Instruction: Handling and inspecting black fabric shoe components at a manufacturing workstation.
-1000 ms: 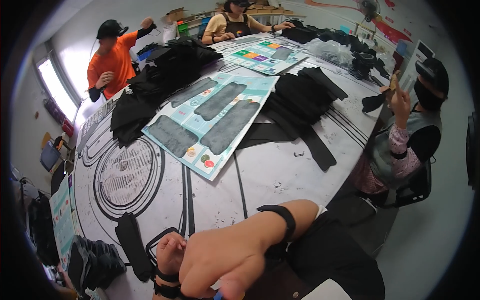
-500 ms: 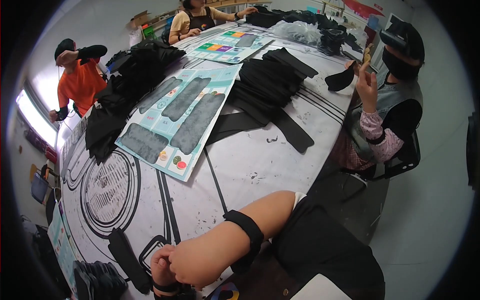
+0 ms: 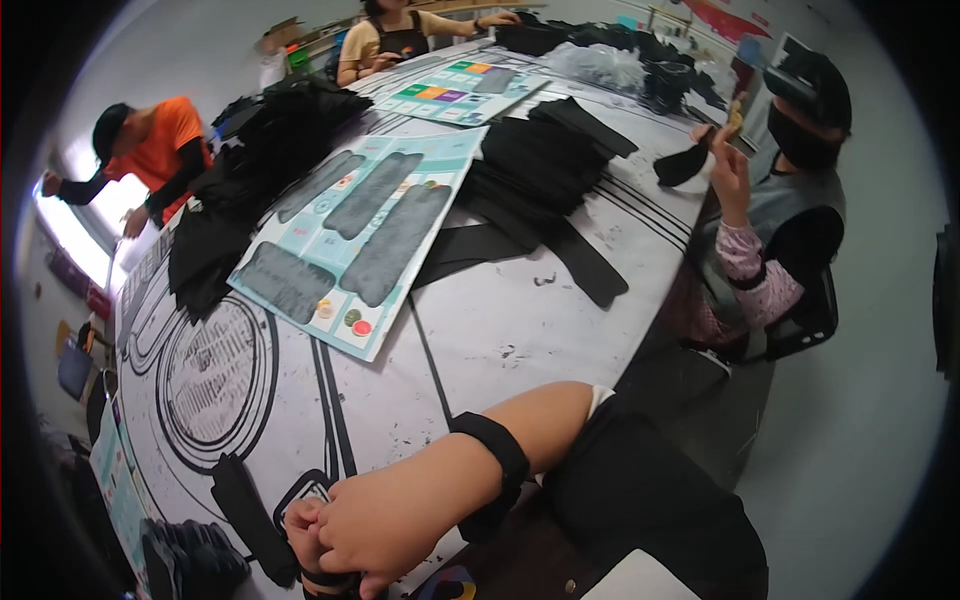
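Note:
My left hand (image 3: pixel 304 530) and my right hand (image 3: pixel 365 525) touch each other at the table's near edge. The left fingers are curled together, and the right hand lies across them with bent fingers. Anything between the fingers is hidden. A dark band (image 3: pixel 328 577) circles my left wrist, and a wider black band (image 3: pixel 492 446) wraps my right forearm. Just left of my hands lies a long black folded fabric piece (image 3: pixel 252 520). Farther left stands a stack of black fabric pieces (image 3: pixel 192 562).
Patterned sheets (image 3: pixel 385 240) with grey fuzzy strips lie mid-table. Black fabric piles (image 3: pixel 540 160) flank the nearer sheet. Clear plastic bags (image 3: pixel 600 68) are at the back. Co-workers are at the left, far side and right; the right one holds a black piece (image 3: pixel 683 165).
My hands have shifted slightly left together, still touching. The co-worker in orange has bent forward and lowered the arm that was raised at the head.

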Available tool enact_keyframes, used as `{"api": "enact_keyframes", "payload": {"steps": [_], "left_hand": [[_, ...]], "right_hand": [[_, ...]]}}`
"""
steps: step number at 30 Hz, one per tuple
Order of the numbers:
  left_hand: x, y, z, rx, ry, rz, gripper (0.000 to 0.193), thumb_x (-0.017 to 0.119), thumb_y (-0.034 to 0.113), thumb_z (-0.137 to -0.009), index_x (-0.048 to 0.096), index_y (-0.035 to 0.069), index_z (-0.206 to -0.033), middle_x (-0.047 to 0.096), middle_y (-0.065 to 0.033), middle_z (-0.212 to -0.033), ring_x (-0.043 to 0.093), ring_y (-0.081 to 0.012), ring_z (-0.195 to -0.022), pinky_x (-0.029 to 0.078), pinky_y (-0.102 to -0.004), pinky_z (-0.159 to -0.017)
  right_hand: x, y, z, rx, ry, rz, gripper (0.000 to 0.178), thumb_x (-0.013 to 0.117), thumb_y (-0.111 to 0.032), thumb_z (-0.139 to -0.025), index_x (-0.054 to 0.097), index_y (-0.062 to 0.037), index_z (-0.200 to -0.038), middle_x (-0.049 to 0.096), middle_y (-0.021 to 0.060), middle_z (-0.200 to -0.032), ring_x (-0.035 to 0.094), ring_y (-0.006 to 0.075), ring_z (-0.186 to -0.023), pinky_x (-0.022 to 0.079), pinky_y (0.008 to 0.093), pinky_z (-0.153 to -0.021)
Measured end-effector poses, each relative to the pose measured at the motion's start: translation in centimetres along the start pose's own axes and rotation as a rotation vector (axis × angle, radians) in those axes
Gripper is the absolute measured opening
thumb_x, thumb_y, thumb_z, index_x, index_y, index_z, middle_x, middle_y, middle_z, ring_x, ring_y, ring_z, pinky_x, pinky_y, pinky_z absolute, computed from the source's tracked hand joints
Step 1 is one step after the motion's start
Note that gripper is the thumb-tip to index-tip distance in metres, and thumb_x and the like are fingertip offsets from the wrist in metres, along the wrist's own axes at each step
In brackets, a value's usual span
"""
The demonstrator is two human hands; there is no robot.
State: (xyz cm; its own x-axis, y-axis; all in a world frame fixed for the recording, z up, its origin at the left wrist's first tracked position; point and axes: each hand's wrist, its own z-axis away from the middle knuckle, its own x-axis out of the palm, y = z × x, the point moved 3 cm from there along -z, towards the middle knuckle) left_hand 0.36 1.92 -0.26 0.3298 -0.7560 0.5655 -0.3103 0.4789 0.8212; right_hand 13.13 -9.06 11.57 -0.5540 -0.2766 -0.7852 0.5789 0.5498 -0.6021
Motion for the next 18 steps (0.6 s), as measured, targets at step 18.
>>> {"api": "enact_keyframes", "payload": {"steps": [18], "left_hand": [[1.7,0.3,-0.8,0.007,-0.054,-0.003,0.031,0.073,0.021,-0.077,0.045,0.008,-0.080,0.060,-0.0062,-0.075,0.059,-0.0143,-0.070,0.050,-0.0289,-0.069]], "right_hand": [[1.8,0.3,0.1,-0.023,0.162,0.199,0.035,0.065,-0.037,-0.075,0.068,-0.0021,-0.076,0.065,0.0096,-0.077,0.063,0.0294,-0.077,0.048,0.0384,-0.068]]}}
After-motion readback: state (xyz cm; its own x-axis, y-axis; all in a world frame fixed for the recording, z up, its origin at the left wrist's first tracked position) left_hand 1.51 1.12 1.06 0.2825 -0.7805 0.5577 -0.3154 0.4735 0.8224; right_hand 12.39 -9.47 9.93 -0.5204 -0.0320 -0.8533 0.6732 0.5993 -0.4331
